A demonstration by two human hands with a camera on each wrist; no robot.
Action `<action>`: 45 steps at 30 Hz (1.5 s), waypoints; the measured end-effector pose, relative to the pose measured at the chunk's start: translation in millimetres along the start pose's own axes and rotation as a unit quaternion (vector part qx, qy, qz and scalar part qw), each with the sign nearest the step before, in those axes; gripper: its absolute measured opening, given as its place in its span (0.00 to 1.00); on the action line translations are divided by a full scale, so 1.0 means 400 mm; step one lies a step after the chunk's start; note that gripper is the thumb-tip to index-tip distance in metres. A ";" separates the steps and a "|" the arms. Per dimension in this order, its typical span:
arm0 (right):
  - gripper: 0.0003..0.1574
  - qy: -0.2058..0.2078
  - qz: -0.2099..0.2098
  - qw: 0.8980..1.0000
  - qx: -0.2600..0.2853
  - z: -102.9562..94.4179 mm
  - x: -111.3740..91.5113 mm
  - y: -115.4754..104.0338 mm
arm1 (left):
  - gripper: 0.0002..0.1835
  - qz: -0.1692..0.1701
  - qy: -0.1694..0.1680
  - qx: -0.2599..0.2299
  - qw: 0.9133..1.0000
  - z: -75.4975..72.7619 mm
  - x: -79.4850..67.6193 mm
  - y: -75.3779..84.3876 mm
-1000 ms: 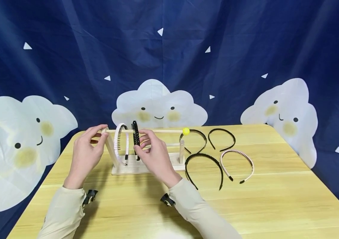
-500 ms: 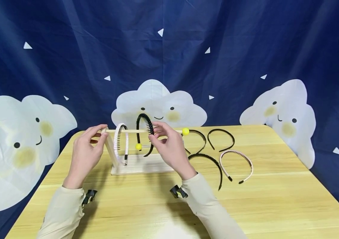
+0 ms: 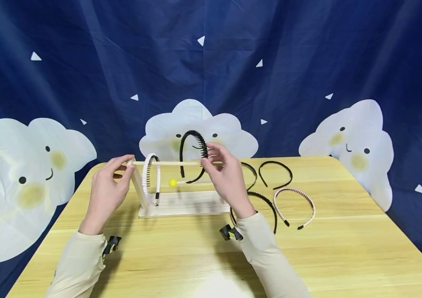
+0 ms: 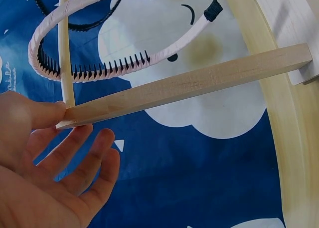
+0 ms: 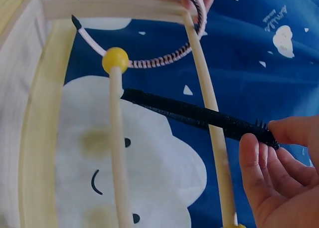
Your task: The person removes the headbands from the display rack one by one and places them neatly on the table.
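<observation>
In the head view my left hand (image 3: pixel 108 188) pinches the top of the upright post of a wooden headband stand (image 3: pixel 183 203), where the upper rod (image 3: pixel 170 163) meets it. My right hand (image 3: pixel 229 178) holds a black toothed headband (image 3: pixel 193 133) between thumb and fingers. Its arch rises above the upper rod and its ends hang lower. In the right wrist view the black headband (image 5: pixel 174 107) crosses that rod near my fingertips. Near the left post, a pale pink headband (image 4: pixel 99 74) hangs on the upper rod.
Several headbands lie right of the stand, among them a pink one (image 3: pixel 294 189) and a thin black one (image 3: pixel 275 162). My right hand partly covers others. A yellow ball (image 3: pixel 173 182) caps the lower rod. Behind the wooden table (image 3: pixel 166 256) hangs a blue cloud-print curtain (image 3: pixel 203 62).
My right hand has moved the black headband rightward along the upper rod and raised it, turning its arch more toward the view. The left hand stays on the post.
</observation>
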State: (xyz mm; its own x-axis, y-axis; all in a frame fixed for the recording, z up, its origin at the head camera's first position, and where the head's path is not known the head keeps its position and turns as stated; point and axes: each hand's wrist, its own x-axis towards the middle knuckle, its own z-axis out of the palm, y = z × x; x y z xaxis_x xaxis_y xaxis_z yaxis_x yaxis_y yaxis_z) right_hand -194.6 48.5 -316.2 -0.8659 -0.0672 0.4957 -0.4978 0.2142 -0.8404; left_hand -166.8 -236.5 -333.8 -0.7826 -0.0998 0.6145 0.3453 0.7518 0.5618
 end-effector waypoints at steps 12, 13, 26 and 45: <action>0.23 0.011 -0.003 1.000 -0.017 -0.078 0.010 0.023 | 0.15 -0.002 -0.002 0.001 1.000 -0.002 0.000 -0.001; 0.23 0.012 -0.003 1.000 -0.015 -0.086 0.010 0.026 | 0.15 -0.002 -0.002 0.001 1.000 -0.002 0.000 -0.001; 0.24 0.037 0.017 0.999 -0.006 -0.212 0.006 0.063 | 0.15 0.008 0.003 -0.004 1.000 0.000 -0.003 -0.002; 0.24 0.069 0.089 0.991 0.077 -0.433 0.048 0.111 | 0.15 0.003 0.006 -0.006 1.000 0.006 0.002 -0.005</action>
State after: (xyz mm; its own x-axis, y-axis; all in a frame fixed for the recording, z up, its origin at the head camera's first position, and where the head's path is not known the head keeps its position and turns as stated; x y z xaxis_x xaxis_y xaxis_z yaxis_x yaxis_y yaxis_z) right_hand -224.8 225.7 -306.1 -0.9308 0.0946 0.3532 -0.3490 0.0579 -0.9353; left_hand -169.4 -236.7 -335.7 -0.7748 -0.1036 0.6236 0.3560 0.7438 0.5658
